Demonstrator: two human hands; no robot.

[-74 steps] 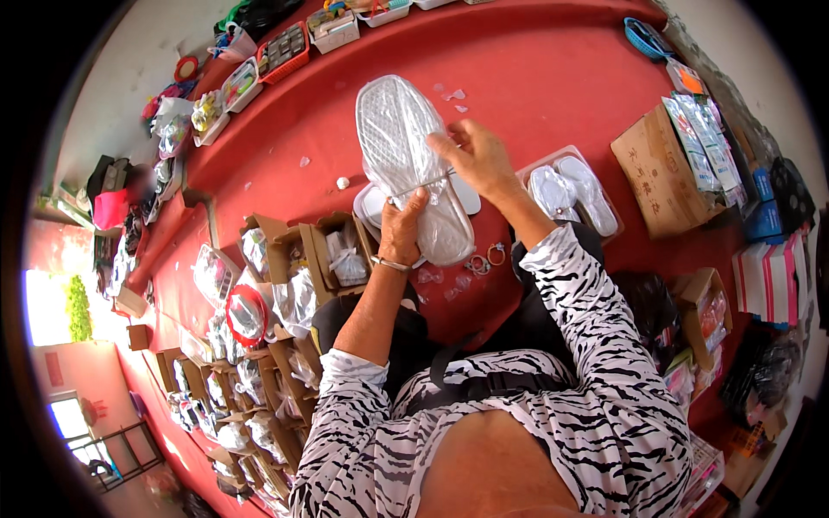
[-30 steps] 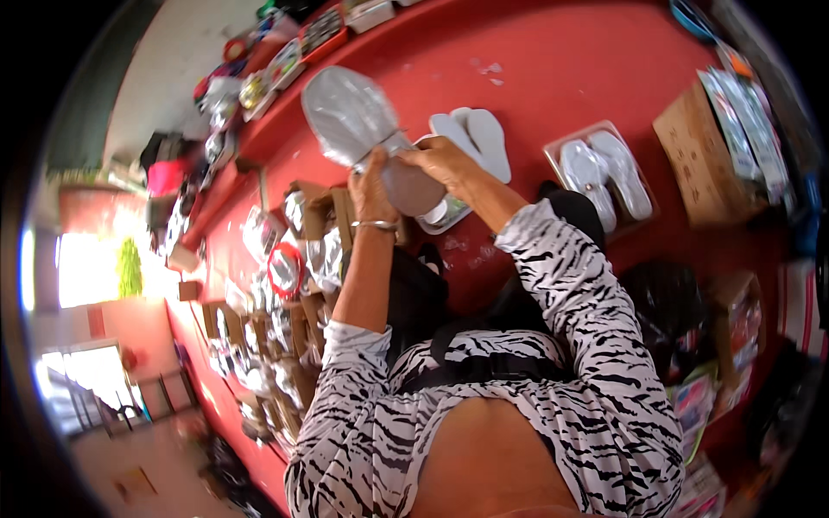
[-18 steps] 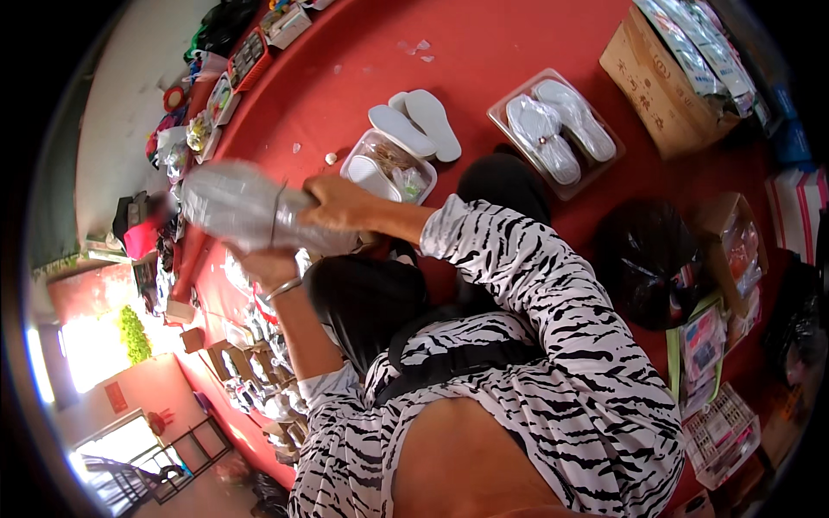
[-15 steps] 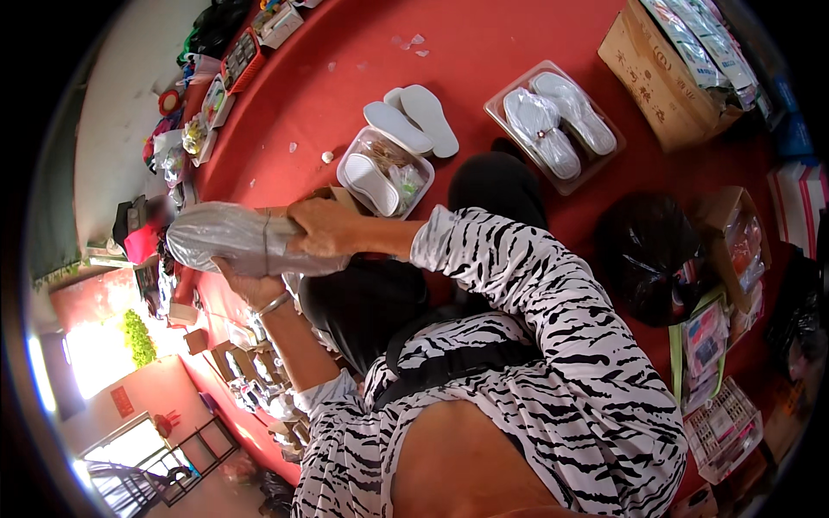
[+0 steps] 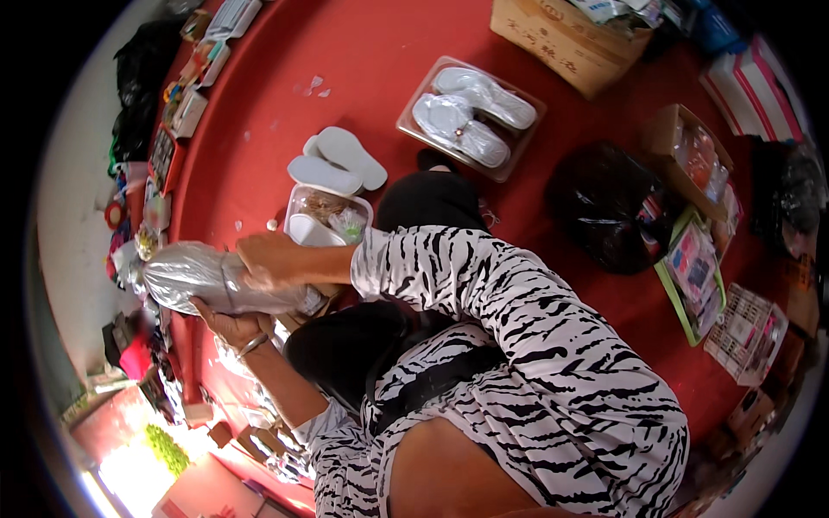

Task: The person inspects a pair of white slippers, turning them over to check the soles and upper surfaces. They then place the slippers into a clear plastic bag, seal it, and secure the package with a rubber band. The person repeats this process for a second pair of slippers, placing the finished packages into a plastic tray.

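Observation:
A long, rounded, foot-shaped form wrapped in shiny clear plastic (image 5: 190,274) lies across both hands at the left. My left hand (image 5: 233,326) holds it from the near side, fingers under it and thumb against its edge. On the form's right part rests my right hand (image 5: 269,261), closed and slightly blurred; what its fingers pinch is hidden. Just beyond my right forearm stands a white plastic container (image 5: 337,192) with a pale sole, brown stringy bits and a small greenish bag. Pale grey soles (image 5: 352,157) lie overlapping behind it.
A clear tray (image 5: 445,153) with two plastic-wrapped white sandals sits on the red floor (image 5: 259,52). A cardboard box (image 5: 566,47), a black plastic bag (image 5: 604,207), an open carton (image 5: 682,155) and a white basket (image 5: 747,332) stand to the right. Assorted goods line the left wall.
The view has turned, so the floor things sit further left and the right side shows more. My hands still hold the wrapped form; the right hand is now blurred by motion.

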